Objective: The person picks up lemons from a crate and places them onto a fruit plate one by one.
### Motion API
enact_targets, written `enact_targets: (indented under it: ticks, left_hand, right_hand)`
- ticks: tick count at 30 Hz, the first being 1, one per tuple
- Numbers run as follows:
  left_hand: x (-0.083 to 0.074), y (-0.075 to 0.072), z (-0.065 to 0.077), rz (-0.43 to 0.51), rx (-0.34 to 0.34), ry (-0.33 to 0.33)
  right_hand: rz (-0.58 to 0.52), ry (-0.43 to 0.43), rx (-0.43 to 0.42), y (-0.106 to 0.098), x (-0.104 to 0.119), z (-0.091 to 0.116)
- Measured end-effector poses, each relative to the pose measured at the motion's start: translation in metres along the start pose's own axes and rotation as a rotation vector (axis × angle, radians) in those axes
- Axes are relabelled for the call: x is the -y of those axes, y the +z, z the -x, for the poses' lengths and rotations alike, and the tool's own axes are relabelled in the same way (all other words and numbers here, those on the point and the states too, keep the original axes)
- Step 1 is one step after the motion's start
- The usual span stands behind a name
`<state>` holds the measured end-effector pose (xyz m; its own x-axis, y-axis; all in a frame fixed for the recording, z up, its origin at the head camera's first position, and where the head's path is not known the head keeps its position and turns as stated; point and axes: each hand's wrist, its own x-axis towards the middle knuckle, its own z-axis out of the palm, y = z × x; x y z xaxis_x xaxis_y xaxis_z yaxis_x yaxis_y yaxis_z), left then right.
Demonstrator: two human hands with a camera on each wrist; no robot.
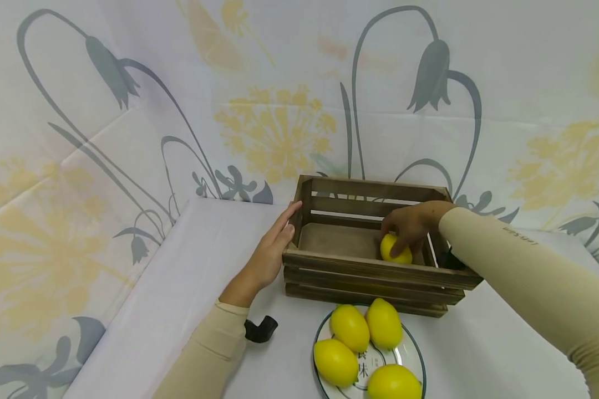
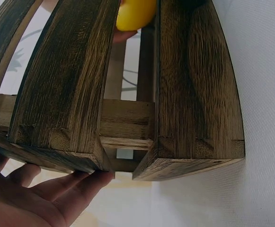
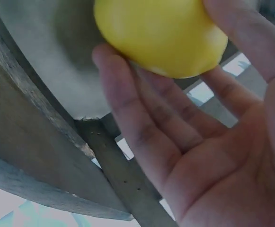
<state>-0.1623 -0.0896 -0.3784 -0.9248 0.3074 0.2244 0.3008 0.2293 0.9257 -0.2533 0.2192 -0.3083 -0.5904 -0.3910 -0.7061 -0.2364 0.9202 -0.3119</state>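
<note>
A dark slatted wooden crate (image 1: pixel 369 269) stands on the white cloth. Inside it, toward the right end, my right hand (image 1: pixel 413 223) holds a yellow lemon (image 1: pixel 395 250) between thumb and fingers. The right wrist view shows this lemon (image 3: pixel 161 33) close over the crate's floor, fingers (image 3: pixel 142 113) curled beneath it. My left hand (image 1: pixel 267 257) rests along the crate's left end, fingers fairly straight. In the left wrist view its fingertips touch the slats' ends, and the held lemon (image 2: pixel 136 14) shows through a gap.
In front of the crate lies a white plate (image 1: pixel 410 346) with a dark rim, bearing several lemons such as the left one (image 1: pixel 335 363). Behind the crate rises a flower-printed cloth (image 1: pixel 279 127). A black curved object (image 1: pixel 261 329) shows beside the left wrist.
</note>
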Motion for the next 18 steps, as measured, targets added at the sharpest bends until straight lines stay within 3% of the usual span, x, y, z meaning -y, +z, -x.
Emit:
enact_targets:
  ticks: [18]
  left_hand:
    - [-0.002,0.001,0.001,-0.019,0.005,0.009]
  right_hand:
    - [-0.058,-0.105,-0.157,-0.011,0.01,0.026]
